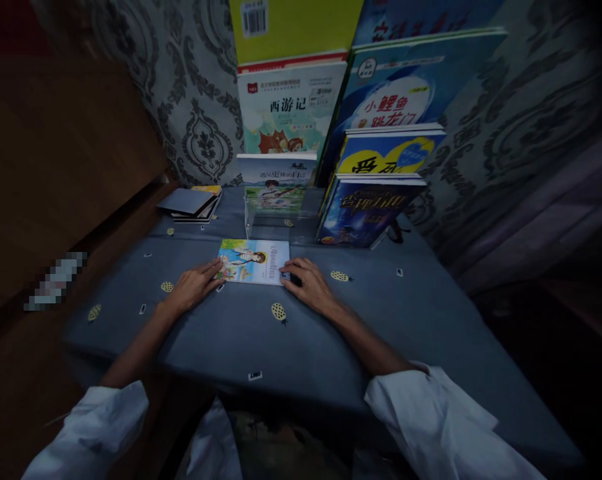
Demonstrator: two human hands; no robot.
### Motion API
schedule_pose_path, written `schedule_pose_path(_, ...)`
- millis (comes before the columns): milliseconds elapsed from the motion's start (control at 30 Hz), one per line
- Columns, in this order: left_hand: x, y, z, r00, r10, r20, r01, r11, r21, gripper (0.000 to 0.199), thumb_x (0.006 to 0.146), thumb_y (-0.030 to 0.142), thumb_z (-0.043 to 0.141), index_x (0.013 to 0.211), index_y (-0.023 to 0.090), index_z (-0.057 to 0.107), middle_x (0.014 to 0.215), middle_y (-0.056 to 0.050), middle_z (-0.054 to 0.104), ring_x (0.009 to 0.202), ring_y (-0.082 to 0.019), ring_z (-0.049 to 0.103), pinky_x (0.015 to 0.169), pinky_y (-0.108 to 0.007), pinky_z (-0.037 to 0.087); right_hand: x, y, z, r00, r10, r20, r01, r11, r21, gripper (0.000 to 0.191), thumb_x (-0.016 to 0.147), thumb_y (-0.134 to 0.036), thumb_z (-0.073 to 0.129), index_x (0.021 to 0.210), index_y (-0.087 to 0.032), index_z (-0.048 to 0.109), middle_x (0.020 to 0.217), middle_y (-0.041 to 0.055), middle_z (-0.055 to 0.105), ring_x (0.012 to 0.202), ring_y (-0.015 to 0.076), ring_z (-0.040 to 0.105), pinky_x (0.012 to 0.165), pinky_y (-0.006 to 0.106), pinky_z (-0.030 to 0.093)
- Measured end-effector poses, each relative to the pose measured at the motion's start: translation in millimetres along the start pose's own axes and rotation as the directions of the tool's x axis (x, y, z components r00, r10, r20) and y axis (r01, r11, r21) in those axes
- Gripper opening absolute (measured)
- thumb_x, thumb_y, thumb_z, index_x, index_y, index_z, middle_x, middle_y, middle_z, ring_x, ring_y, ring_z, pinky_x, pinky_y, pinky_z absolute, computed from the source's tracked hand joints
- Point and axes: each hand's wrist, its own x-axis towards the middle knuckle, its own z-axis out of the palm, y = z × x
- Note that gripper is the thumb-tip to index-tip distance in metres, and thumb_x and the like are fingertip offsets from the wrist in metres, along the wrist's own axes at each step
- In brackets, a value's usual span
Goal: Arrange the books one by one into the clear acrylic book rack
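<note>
A thin picture book (253, 262) with a girl on its cover lies flat on the cloth, turned sideways. My left hand (195, 287) has its fingers closed at the book's left edge. At the right edge, my right hand (311, 285) grips with curled fingers, the thumb low at the near corner. Just beyond the book stands a clear stand (248, 223), holding a small upright book (281, 187) with a figure on its cover.
Taller books, including a pale green one (291, 107), rise behind. To their right are a dark blue book (363, 210), a yellow-and-blue book (391, 152) and a larger blue book (405, 83). A small book pile (191, 203) lies back left on the blue tablecloth (331, 360). Wooden furniture (55, 173) borders the left.
</note>
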Motion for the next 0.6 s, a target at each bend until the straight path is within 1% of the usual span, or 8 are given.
schedule_pose_path(167, 3, -2, -2.6, 0.998, 0.041, -0.04, -0.043, 0.998, -0.045, 0.051, 0.101, 0.054, 0.037, 0.132, 0.022, 0.062, 0.142, -0.009, 0.06, 0.131, -0.025, 0.057, 0.111, -0.041, 0.045, 0, -1, 0, 1.0, 0.009, -0.004, -0.009, 1.0, 0.004, 0.025, 0.091, -0.03, 0.06, 0.111, -0.022, 0.072, 0.116, 0.0104, 0.067, 0.108, 0.027, 0.06, 0.099, 0.047, 0.044)
schedule_pose_path(267, 14, -5, -5.9, 0.999, 0.031, -0.029, -0.033, 0.995, -0.096, 0.054, 0.099, 0.059, 0.037, 0.127, 0.022, 0.064, 0.137, -0.009, 0.063, 0.132, -0.026, 0.055, 0.111, -0.04, 0.044, 0, -2, -1, 1.0, 0.009, -0.002, -0.009, 1.0, 0.006, 0.025, 0.091, -0.031, 0.06, 0.112, -0.023, 0.072, 0.117, 0.0104, 0.067, 0.107, 0.0273, 0.06, 0.095, 0.045, 0.046)
schedule_pose_path(333, 29, -8, -4.6, 1.0, 0.012, 0.009, -0.011, 0.994, -0.11, 0.059, 0.098, 0.061, 0.037, 0.133, 0.02, 0.06, 0.143, -0.011, 0.058, 0.134, -0.027, 0.053, 0.111, -0.04, 0.043, 0, -2, -1, 1.0, 0.005, -0.005, -0.005, 1.0, 0.004, 0.026, 0.091, -0.031, 0.06, 0.112, -0.024, 0.072, 0.117, 0.0101, 0.067, 0.107, 0.0276, 0.06, 0.095, 0.046, 0.046)
schedule_pose_path(367, 39, -10, -2.9, 1.0, 0.007, 0.029, -0.004, 0.995, -0.104, 0.063, 0.097, 0.062, 0.038, 0.138, 0.017, 0.055, 0.148, -0.014, 0.053, 0.136, -0.029, 0.051, 0.112, -0.041, 0.041, 0, -2, -1, 1.0, 0.001, -0.006, -0.001, 1.0, 0.004, 0.026, 0.091, -0.031, 0.06, 0.112, -0.024, 0.072, 0.117, 0.01, 0.067, 0.108, 0.0278, 0.06, 0.096, 0.046, 0.045)
schedule_pose_path(433, 60, -13, 1.2, 0.998, -0.017, 0.053, 0.021, 0.996, -0.087, 0.072, 0.096, 0.063, 0.039, 0.145, 0.011, 0.045, 0.155, -0.019, 0.042, 0.142, -0.031, 0.042, 0.116, -0.043, 0.035, 0, -2, -1, 1.0, -0.005, -0.004, 0.005, 1.0, 0.003, 0.026, 0.091, -0.031, 0.06, 0.112, -0.024, 0.073, 0.117, 0.0101, 0.067, 0.109, 0.0279, 0.06, 0.097, 0.047, 0.045)
schedule_pose_path(467, 70, -15, 3.0, 0.997, -0.026, 0.072, 0.032, 0.996, -0.083, 0.075, 0.095, 0.064, 0.04, 0.146, 0.009, 0.042, 0.156, -0.02, 0.039, 0.144, -0.032, 0.039, 0.116, -0.043, 0.033, 0, -1, 0, 1.0, -0.006, -0.002, 0.006, 1.0, 0.004, 0.026, 0.091, -0.031, 0.06, 0.112, -0.024, 0.073, 0.117, 0.0104, 0.067, 0.109, 0.0279, 0.06, 0.097, 0.047, 0.045)
schedule_pose_path(533, 87, -17, 4.5, 0.992, -0.036, 0.122, 0.045, 0.997, -0.07, 0.076, 0.093, 0.065, 0.043, 0.147, 0.01, 0.04, 0.154, -0.021, 0.042, 0.143, -0.032, 0.041, 0.115, -0.043, 0.033, -1, 0, 0, 1.0, -0.003, 0.0, 0.003, 1.0, 0.007, 0.026, 0.091, -0.031, 0.06, 0.112, -0.023, 0.073, 0.119, 0.0109, 0.066, 0.11, 0.0281, 0.06, 0.098, 0.047, 0.046)
schedule_pose_path(600, 97, -18, 2.7, 0.987, -0.04, 0.155, 0.048, 0.998, -0.048, 0.074, 0.091, 0.065, 0.047, 0.144, 0.013, 0.045, 0.147, -0.019, 0.05, 0.137, -0.033, 0.047, 0.112, -0.043, 0.036, -2, 1, 1, 1.0, 0.005, 0.001, -0.005, 1.0, 0.013, 0.03, 0.091, -0.032, 0.058, 0.117, -0.023, 0.07, 0.123, 0.0114, 0.064, 0.114, 0.0287, 0.059, 0.099, 0.047, 0.047)
